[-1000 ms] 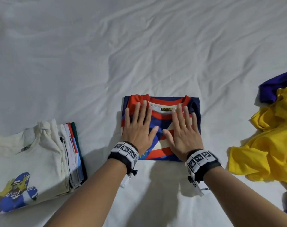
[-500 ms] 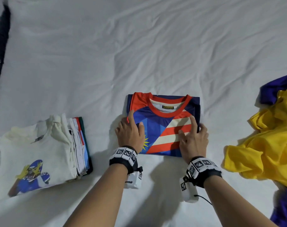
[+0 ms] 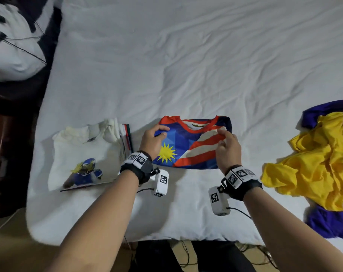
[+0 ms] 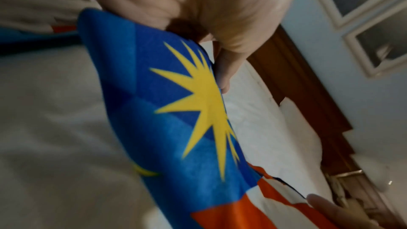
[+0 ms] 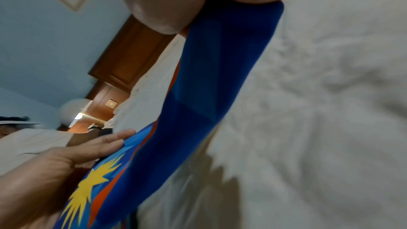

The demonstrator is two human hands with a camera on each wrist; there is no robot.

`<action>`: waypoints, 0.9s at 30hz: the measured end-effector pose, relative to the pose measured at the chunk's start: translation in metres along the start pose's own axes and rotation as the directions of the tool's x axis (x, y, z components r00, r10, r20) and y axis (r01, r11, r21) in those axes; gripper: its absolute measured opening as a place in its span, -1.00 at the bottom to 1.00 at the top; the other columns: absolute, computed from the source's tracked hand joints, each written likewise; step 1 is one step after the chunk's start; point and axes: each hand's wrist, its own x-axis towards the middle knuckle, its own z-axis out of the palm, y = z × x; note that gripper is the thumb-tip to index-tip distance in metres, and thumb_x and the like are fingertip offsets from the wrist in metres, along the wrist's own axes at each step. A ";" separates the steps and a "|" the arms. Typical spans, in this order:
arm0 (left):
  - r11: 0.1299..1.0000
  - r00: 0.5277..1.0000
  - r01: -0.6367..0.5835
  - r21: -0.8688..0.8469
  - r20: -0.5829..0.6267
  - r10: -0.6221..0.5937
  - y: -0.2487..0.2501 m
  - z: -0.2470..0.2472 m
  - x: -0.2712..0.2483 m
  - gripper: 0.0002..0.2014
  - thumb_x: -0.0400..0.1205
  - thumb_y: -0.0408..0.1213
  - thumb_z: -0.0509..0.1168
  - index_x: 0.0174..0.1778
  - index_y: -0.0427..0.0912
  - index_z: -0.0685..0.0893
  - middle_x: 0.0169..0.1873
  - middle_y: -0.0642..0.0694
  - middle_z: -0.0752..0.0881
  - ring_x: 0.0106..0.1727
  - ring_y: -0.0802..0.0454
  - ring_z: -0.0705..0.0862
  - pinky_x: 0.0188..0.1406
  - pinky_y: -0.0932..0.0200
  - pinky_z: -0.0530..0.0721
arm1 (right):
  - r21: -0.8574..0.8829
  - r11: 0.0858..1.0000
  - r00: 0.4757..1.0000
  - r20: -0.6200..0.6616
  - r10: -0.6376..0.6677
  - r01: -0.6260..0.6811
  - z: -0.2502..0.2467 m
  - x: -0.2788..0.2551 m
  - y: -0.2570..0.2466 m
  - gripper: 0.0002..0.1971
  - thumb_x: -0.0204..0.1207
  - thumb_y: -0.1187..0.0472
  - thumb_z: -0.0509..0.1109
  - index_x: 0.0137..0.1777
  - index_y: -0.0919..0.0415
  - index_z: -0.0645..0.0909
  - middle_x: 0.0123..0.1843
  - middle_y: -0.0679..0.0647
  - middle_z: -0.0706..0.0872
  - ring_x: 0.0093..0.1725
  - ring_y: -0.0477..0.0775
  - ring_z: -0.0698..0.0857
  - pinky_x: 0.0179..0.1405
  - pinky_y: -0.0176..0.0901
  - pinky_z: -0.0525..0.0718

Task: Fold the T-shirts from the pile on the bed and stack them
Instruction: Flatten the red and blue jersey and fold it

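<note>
The wrist views are blurry, and the fingers under the cloth are hidden. The folded flag shirt (image 3: 194,146) is held just above the white bed (image 3: 186,65), collar pointing away from the person, long side running left to right. The left hand (image 3: 153,141) grips its left edge, and the right hand (image 3: 228,149) grips its right edge. The folded stack (image 3: 84,154) lies to the left. The yellow and purple pile (image 3: 319,163) sits right, partly cut off.
</note>
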 end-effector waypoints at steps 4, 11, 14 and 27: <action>0.997 0.996 -0.019 -0.071 -0.089 0.013 0.007 -0.078 -0.023 -0.76 0.64 -0.60 0.34 0.07 -0.23 0.81 -0.06 0.05 0.78 -0.13 0.45 0.68 0.03 0.44 0.55 | -0.009 0.998 0.997 0.043 -0.065 0.065 0.034 -0.034 -0.054 -0.54 0.69 0.41 0.11 0.50 0.10 0.56 0.44 0.14 0.56 0.38 0.10 0.56 0.27 -0.26 0.39; 0.995 0.965 -0.054 -0.083 -0.259 0.031 -0.022 -0.238 -0.060 -0.76 0.66 -0.53 0.36 0.13 -0.17 0.81 -0.02 0.02 0.80 -0.19 0.45 0.68 -0.06 0.41 0.57 | 0.034 0.973 0.967 0.107 -0.231 0.228 0.147 -0.092 -0.139 -0.55 0.69 0.43 0.12 0.49 0.12 0.57 0.34 0.10 0.57 0.17 -0.09 0.51 0.19 -0.37 0.44; 0.995 0.941 -0.039 -0.092 -0.339 0.006 -0.050 -0.294 -0.069 -0.77 0.67 -0.47 0.38 0.17 -0.15 0.82 0.01 0.03 0.80 -0.25 0.37 0.65 -0.16 0.38 0.58 | 0.093 0.949 0.943 0.121 -0.311 0.302 0.200 -0.110 -0.157 -0.55 0.69 0.46 0.14 0.49 0.13 0.57 0.29 0.04 0.57 0.14 -0.14 0.53 0.07 -0.68 0.38; 0.953 0.863 0.214 -0.215 -0.415 -0.288 -0.157 -0.345 -0.077 -0.32 0.50 -0.66 0.44 0.48 -0.04 0.54 -0.08 -0.14 0.68 -0.20 0.07 0.73 -0.25 0.33 0.71 | -0.030 0.996 0.954 0.289 -0.075 0.088 0.280 -0.134 -0.129 -0.21 0.56 0.43 0.43 0.72 0.03 0.18 0.34 -0.03 0.58 0.18 0.00 0.65 0.13 -0.16 0.62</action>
